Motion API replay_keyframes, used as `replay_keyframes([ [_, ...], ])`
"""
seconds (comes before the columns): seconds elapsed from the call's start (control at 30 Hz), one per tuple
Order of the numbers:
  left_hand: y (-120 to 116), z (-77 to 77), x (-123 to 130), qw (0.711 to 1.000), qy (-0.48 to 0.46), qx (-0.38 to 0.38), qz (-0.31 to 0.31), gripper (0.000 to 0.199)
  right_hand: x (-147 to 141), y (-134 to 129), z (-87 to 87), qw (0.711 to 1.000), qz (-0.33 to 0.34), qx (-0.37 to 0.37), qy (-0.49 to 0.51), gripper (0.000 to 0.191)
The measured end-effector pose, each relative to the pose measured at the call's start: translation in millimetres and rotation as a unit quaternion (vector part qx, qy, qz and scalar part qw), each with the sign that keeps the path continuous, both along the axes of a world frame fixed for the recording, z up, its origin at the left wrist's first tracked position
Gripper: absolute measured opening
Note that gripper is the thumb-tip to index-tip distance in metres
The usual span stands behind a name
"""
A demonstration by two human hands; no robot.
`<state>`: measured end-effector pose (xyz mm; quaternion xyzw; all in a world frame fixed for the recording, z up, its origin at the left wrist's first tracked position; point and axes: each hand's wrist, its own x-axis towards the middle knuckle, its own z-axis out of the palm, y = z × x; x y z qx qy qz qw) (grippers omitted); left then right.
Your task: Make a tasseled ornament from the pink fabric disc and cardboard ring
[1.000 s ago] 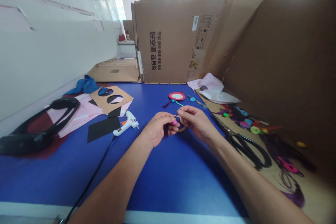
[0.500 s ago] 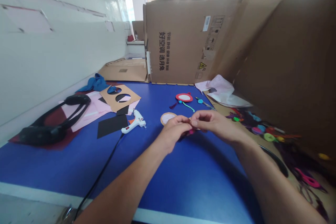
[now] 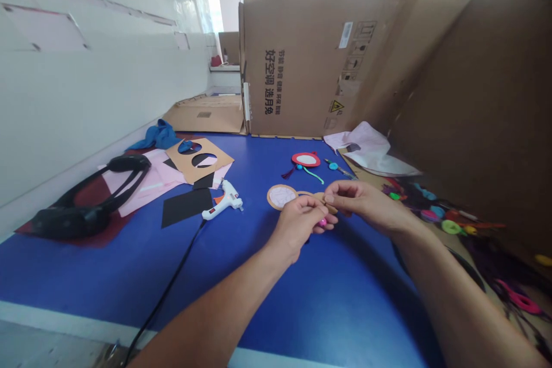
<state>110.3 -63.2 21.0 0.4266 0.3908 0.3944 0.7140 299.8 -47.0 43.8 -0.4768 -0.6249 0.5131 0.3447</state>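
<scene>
The left hand [image 3: 297, 225] is curled narrowly around the handle of a round cardboard mirror craft [image 3: 281, 196], with its fingers closed and a pink bead [image 3: 322, 222] showing just beside the fingertips. The right hand [image 3: 366, 204] pinches the far end of that handle between thumb and fingers, so both hands meet over the blue tabletop [image 3: 353, 305]. In the head view, the craft's pale round face sits just left of the hands, held above the table or resting on it; the view does not settle which. Ahead lies a finished-looking red-rimmed mirror craft [image 3: 306, 159] with a dark tassel and green cord, and beside it a teal beaded piece [image 3: 333, 167]. To the left are a white hot glue gun [image 3: 223, 205] with its black cord [image 3: 168, 282], a sheet of black paper [image 3: 185, 207], a cardboard stencil [image 3: 198, 156] with round cut-outs on pink paper [image 3: 144, 184], a blue cloth [image 3: 157, 135], and a black strap [image 3: 86, 195]. On the right, colourful craft pieces [image 3: 448, 227] lie on flattened cardboard [image 3: 513, 241] below a tall cardboard box [image 3: 302, 63].
</scene>
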Motion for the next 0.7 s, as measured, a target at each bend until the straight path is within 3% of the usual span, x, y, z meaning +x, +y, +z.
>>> replay_keyframes([
  [0.2,5.2,-2.8,-2.9,1.000,0.026,-0.003,0.015,0.007,-1.8,1.4,-2.1,1.000,-0.006,0.005,0.020,0.044],
  [0.43,9.9,-1.6,-7.5,1.000,0.022,-0.008,0.019,0.007,3.2,4.2,-1.8,0.995,-0.079,0.012,0.065,0.053],
  [0.7,12.9,-0.9,-9.6,0.998,0.056,-0.001,0.027,0.008,-0.9,2.7,0.7,0.998,-0.045,0.020,0.043,0.052],
])
